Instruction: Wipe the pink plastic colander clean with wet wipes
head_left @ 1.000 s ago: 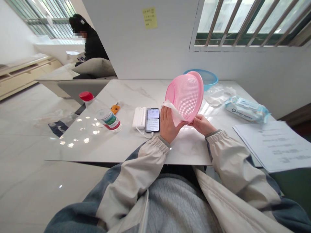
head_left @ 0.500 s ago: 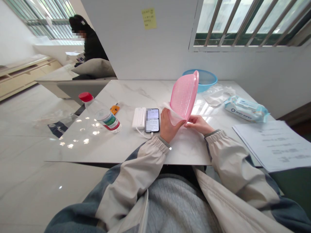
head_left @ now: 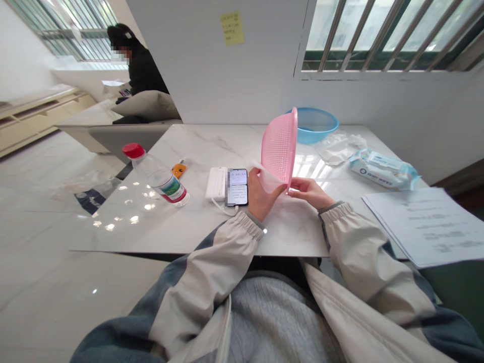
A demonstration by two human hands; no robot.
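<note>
A pink plastic colander [head_left: 279,148] stands nearly edge-on above the table, its mesh side turned left. My left hand [head_left: 260,192] presses a white wet wipe [head_left: 270,181] against the colander's lower part. My right hand [head_left: 308,192] has its fingertips on the colander's lower rim. Both hands are a little above the white marble table [head_left: 212,146], and the colander hides part of a blue basin [head_left: 316,126] behind it.
Left of my hands lie a smartphone [head_left: 237,187], a white power bank [head_left: 217,184], an orange tool [head_left: 179,170] and a red-capped plastic bottle [head_left: 157,181]. A wipes packet [head_left: 383,171] and papers [head_left: 423,227] lie right. A seated person [head_left: 141,65] is beyond the table.
The colander has turned from showing its broad mesh side to nearly edge-on and shifted slightly left. My right hand has moved up along its rim, and the wipe stays in my left hand.
</note>
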